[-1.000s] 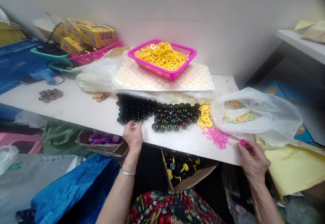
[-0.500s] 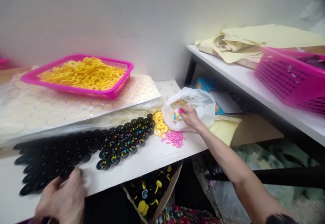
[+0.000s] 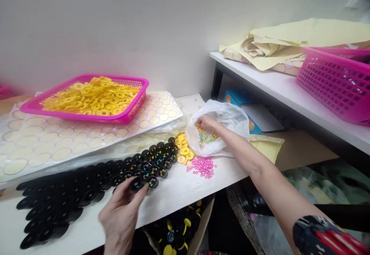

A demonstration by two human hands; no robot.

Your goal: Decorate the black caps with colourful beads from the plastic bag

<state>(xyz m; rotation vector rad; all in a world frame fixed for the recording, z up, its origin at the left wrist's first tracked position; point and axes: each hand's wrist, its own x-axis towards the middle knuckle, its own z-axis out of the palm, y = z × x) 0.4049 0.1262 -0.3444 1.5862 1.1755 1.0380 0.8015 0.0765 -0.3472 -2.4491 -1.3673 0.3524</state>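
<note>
My left hand pinches one round black cup between thumb and fingers, over the front of the cup rows. Behind and right of it, black cups with coloured beads inside stand close together. Farther left are more black cups, whose insides look dark. My right hand reaches into a white plastic bag, fingers curled down at its far side. Small multicoloured beads lie in that bag. Whatever the right fingers hold is hidden.
Yellow rings and pink beads lie in front of the bag. A pink basket of yellow rings rests on circle-printed sheets. To the right stand a raised shelf and another pink basket. A box of black and yellow parts sits below.
My left hand has moved right from the left cups and now holds a cup. My right hand, which held a small pink object, has gone deeper into the bag. The view has shifted slightly.
</note>
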